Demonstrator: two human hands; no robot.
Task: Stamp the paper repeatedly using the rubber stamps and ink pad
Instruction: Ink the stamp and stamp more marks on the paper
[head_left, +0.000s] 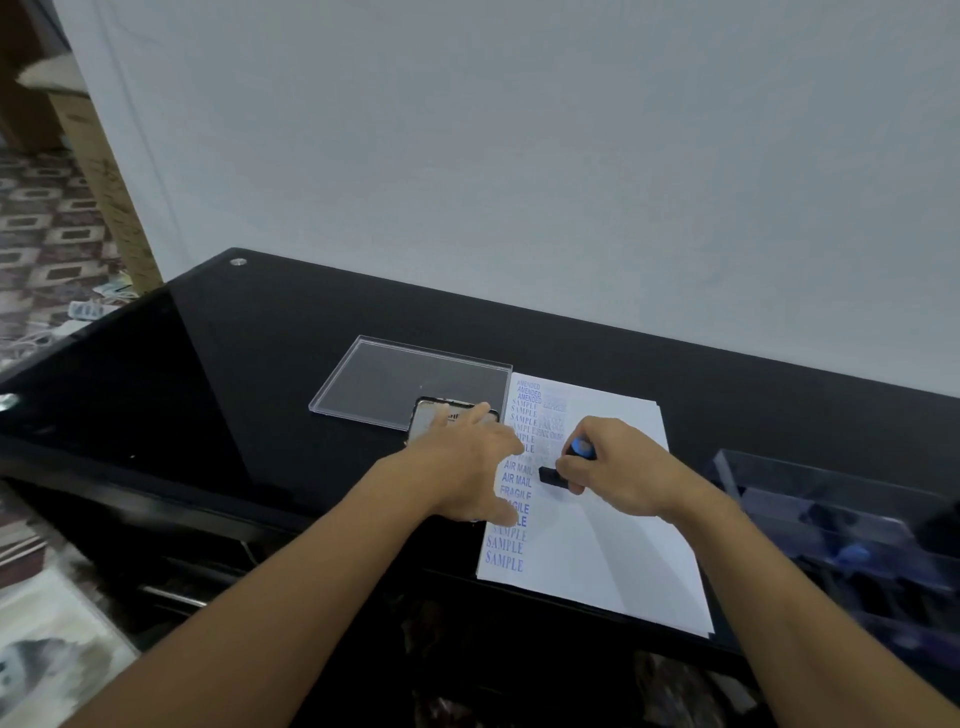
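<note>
A white paper (613, 545) lies on the black table (234, 364), its left part covered with blue prints reading AMENDED, SAMPLE, AIR MAIL and FRAGILE. My right hand (618, 467) grips a rubber stamp (563, 465) with a blue knob and black base, held down on the paper's second column. My left hand (467, 462) lies flat with straight fingers at the paper's left edge, its fingertips over the ink pad (434, 413), whose light lid stands open. Most of the pad is hidden by that hand.
A clear plastic lid (405, 379) lies flat behind the ink pad. At the right edge stands a clear box (831, 519) with more blue-knobbed stamps inside. A white wall rises right behind the table; patterned floor shows at the left.
</note>
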